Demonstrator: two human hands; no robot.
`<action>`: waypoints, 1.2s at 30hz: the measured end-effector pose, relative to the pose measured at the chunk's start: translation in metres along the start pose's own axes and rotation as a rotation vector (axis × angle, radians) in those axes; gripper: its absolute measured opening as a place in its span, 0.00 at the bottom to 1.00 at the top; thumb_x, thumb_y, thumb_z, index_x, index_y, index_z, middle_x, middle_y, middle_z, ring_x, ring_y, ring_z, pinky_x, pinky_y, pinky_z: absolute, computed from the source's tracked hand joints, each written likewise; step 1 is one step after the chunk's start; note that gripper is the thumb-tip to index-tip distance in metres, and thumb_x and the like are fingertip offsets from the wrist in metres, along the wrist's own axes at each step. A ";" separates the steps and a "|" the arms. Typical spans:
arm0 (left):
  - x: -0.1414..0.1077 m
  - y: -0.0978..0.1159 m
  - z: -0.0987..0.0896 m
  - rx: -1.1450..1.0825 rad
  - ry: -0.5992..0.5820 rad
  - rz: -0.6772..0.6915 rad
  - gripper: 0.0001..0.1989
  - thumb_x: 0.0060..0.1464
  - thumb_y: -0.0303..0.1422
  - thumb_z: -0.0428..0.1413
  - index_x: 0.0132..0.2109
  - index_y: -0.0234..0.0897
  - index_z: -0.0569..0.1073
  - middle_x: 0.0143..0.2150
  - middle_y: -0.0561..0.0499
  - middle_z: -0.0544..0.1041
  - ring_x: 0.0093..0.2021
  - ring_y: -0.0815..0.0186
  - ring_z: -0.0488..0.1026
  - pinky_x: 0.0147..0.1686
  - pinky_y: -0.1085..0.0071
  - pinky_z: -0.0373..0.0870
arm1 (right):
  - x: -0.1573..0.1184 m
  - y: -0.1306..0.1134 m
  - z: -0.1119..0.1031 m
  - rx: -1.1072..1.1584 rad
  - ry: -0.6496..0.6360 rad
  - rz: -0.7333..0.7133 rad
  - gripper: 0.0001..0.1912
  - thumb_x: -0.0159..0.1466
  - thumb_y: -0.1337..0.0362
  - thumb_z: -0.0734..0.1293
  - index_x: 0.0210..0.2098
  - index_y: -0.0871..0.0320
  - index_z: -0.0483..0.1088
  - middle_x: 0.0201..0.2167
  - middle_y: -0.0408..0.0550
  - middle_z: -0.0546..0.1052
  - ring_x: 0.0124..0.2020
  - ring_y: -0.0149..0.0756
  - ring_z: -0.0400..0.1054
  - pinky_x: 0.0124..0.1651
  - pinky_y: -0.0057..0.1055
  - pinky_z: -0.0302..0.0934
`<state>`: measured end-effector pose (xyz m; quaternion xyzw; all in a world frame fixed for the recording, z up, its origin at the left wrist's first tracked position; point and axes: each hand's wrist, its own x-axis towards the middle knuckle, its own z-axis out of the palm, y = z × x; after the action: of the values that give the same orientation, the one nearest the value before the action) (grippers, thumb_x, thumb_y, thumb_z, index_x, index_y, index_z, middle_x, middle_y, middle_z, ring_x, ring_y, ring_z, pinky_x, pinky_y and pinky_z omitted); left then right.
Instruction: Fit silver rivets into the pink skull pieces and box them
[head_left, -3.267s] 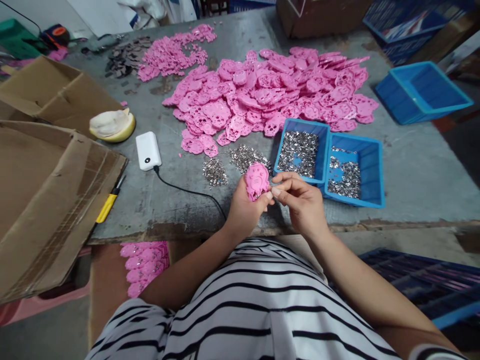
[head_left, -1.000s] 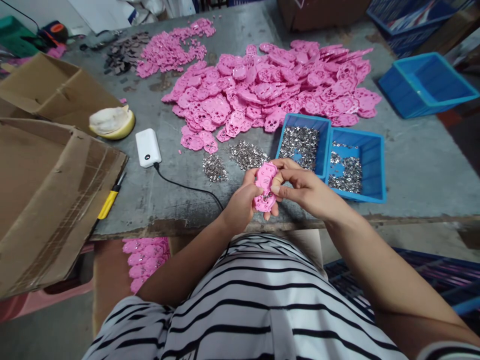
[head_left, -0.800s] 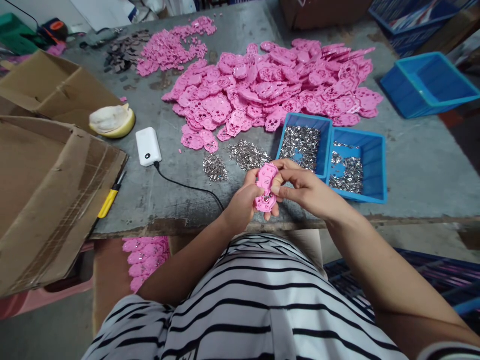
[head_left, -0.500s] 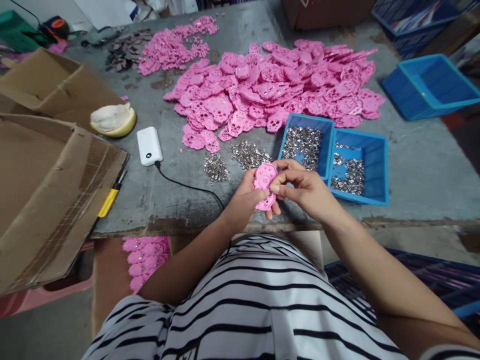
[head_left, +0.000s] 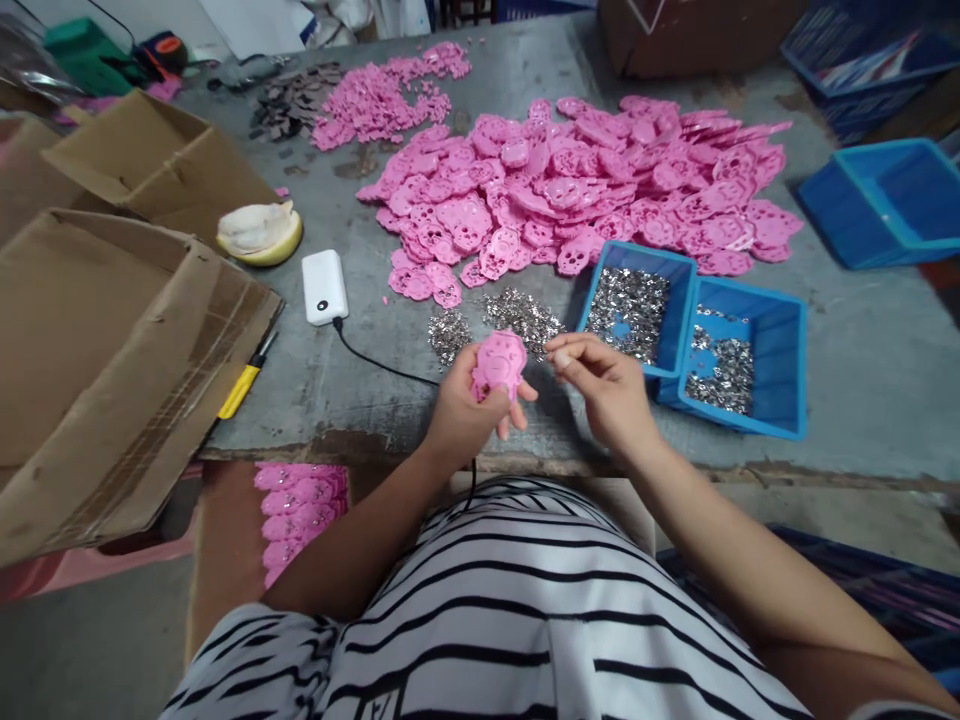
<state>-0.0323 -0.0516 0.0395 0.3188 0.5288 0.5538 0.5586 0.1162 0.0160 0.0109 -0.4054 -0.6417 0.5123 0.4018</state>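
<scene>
My left hand [head_left: 466,408] grips a pink plastic piece [head_left: 501,362] with a scalloped outline, its thumb across the lower edge. To the right, apart from that piece, my right hand [head_left: 604,385] has thumb and forefinger pinched together; whatever sits between the tips is too small to make out. Just beyond the hands lie two small heaps of shiny metal parts, a larger heap [head_left: 521,318] and a smaller heap [head_left: 448,336]. Close to my right hand stands a blue bin [head_left: 686,310] holding more metal parts, overlapping a second blue bin [head_left: 793,375].
A wide pile of pink pieces [head_left: 570,185] covers the table's middle. On the left are a power bank [head_left: 325,288] with a cable, a fruit rind [head_left: 277,240], a yellow-handled tool [head_left: 240,390] and cardboard boxes [head_left: 112,370]. Another blue bin [head_left: 847,205] stands at right.
My right hand has come away from the pink piece and is now to its right. My left hand has shifted left with the piece, now turned differently. The view has moved slightly.
</scene>
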 end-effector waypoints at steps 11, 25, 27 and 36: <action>0.002 0.004 -0.039 -0.231 0.362 0.195 0.13 0.48 0.35 0.56 0.41 0.40 0.62 0.29 0.54 0.77 0.22 0.69 0.72 0.17 0.76 0.59 | 0.043 0.016 0.076 -0.987 -0.450 -0.074 0.15 0.65 0.68 0.60 0.50 0.62 0.68 0.47 0.60 0.71 0.47 0.47 0.67 0.45 0.37 0.61; 0.009 -0.007 -0.042 -0.235 0.363 0.065 0.17 0.43 0.33 0.58 0.40 0.38 0.62 0.29 0.55 0.75 0.21 0.71 0.70 0.17 0.77 0.60 | 0.040 0.034 0.060 -0.769 -0.382 0.016 0.07 0.62 0.69 0.62 0.33 0.58 0.72 0.36 0.51 0.76 0.37 0.40 0.69 0.39 0.31 0.57; 0.011 -0.009 -0.040 -0.228 0.345 0.048 0.16 0.43 0.32 0.57 0.39 0.38 0.62 0.29 0.55 0.75 0.21 0.71 0.70 0.17 0.77 0.60 | 0.042 0.037 0.059 -0.677 -0.342 0.036 0.07 0.61 0.71 0.62 0.31 0.58 0.71 0.34 0.51 0.76 0.36 0.39 0.68 0.39 0.32 0.57; 0.016 -0.016 -0.038 -0.188 0.337 0.003 0.17 0.42 0.32 0.57 0.41 0.37 0.62 0.29 0.56 0.75 0.20 0.71 0.69 0.17 0.76 0.59 | 0.052 0.048 0.055 -0.430 -0.283 0.139 0.03 0.56 0.68 0.63 0.27 0.57 0.67 0.26 0.44 0.74 0.28 0.33 0.66 0.35 0.29 0.58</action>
<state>-0.0668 -0.0480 0.0116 0.1686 0.5604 0.6472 0.4886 0.0520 0.0532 -0.0393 -0.4489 -0.7562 0.4421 0.1764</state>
